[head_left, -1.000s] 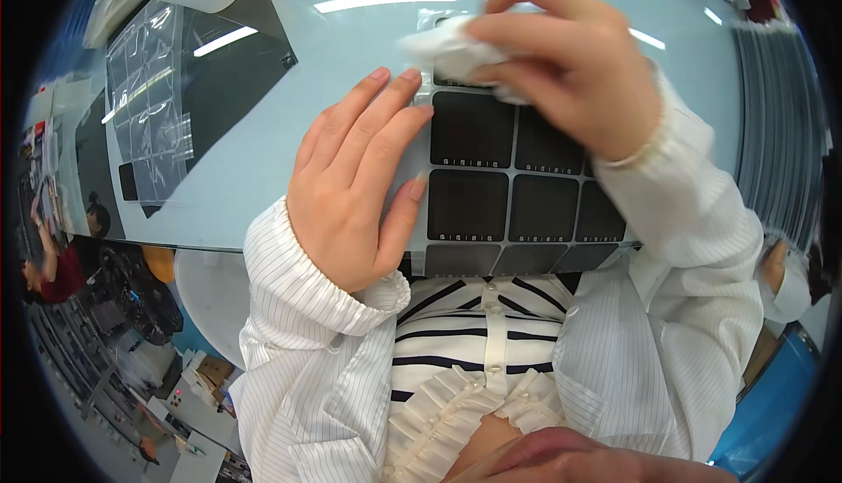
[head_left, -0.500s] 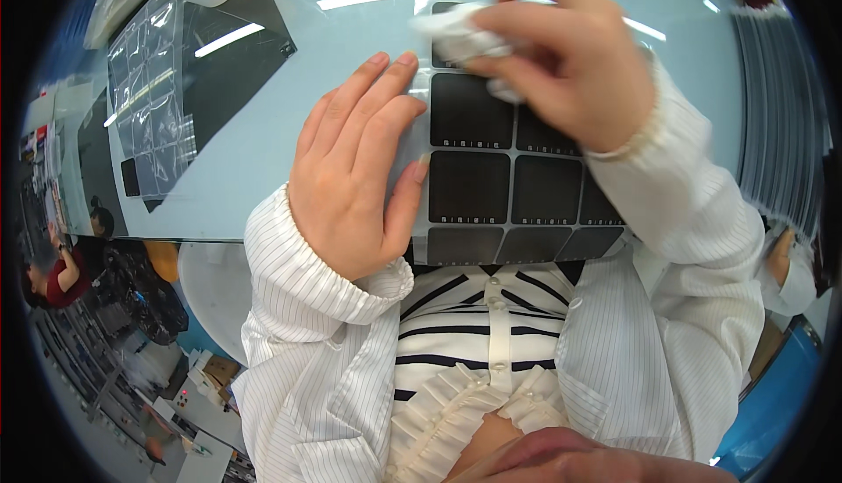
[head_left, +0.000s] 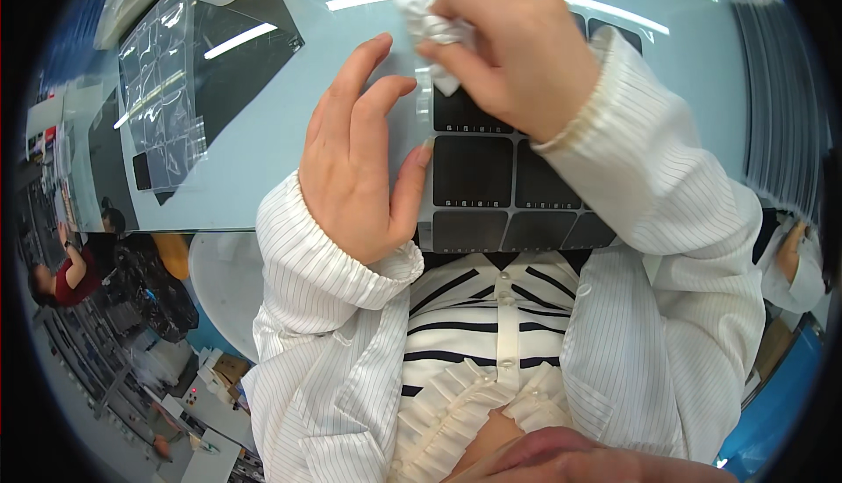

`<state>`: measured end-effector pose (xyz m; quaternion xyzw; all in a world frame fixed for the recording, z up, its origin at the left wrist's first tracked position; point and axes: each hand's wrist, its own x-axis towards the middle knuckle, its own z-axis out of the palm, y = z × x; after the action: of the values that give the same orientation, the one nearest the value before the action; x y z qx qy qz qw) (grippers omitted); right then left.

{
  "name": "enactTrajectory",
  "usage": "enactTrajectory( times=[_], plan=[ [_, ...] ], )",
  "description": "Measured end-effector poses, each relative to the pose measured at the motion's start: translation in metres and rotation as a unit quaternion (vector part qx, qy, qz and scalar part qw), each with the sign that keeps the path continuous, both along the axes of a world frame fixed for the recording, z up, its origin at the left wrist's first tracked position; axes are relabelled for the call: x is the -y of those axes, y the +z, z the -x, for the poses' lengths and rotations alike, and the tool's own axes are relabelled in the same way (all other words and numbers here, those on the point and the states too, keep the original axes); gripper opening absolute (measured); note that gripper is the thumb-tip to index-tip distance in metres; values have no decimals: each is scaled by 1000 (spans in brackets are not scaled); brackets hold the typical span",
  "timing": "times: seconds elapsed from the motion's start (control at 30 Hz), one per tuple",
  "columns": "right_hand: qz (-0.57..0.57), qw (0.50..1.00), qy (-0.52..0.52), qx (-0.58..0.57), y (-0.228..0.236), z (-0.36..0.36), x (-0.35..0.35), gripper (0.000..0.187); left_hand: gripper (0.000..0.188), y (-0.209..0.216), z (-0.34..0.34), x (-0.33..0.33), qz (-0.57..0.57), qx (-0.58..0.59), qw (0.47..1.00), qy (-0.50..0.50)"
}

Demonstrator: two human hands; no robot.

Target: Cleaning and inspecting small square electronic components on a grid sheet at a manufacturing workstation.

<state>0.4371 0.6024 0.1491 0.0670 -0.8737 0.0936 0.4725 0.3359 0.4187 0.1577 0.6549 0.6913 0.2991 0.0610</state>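
Observation:
A sheet of dark square panels [head_left: 474, 171] in a grid, with pale lines between them, lies on the table right in front of me. My right hand [head_left: 526, 53] pinches a crumpled white cloth [head_left: 430, 22] above the sheet's far left part, and hides several squares. Along the sheet's left edge runs a clear strip [head_left: 424, 101]. Beside that strip is my left hand [head_left: 364, 158], its fingers apart and a little bent, the thumb tip at the sheet's edge. Nothing is held in it.
On the pale blue table [head_left: 263, 158], a clear film with square outlines [head_left: 162, 88] lies partly over a dark sheet [head_left: 237, 62] at the left. A tall stack of thin sheets [head_left: 776, 106] stands at the right. Other people are at both sides.
My right hand has moved left with the cloth, toward the sheet's left edge. My left fingers have bent and lifted somewhat. The view has shifted slightly.

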Motion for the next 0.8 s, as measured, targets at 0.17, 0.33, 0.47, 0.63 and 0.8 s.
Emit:
enactTrajectory(
  times=[0.17, 0.33, 0.47, 0.63, 0.8],
  plan=[
    [297, 915, -92, 255, 29, -30, -2, 13, 45, -6, 2, 4, -18, 14, 1000, 8],
    [251, 932, -124, 232, 29, -29, 1, 13, 49, -5, 0, -1, -31, 8, 999, 1],
    [230, 944, -49, 233, 12, 13, 17, 14, 48, -4, -1, 1, -21, 5, 1000, 12],
    [246, 932, -139, 226, 22, -29, -21, 10, 45, -3, -2, 3, -20, 18, 999, 20],
    [231, 950, -71, 198, 20, -20, 10, 13, 42, 0, -2, 0, -11, -19, 1000, 10]
  ],
)
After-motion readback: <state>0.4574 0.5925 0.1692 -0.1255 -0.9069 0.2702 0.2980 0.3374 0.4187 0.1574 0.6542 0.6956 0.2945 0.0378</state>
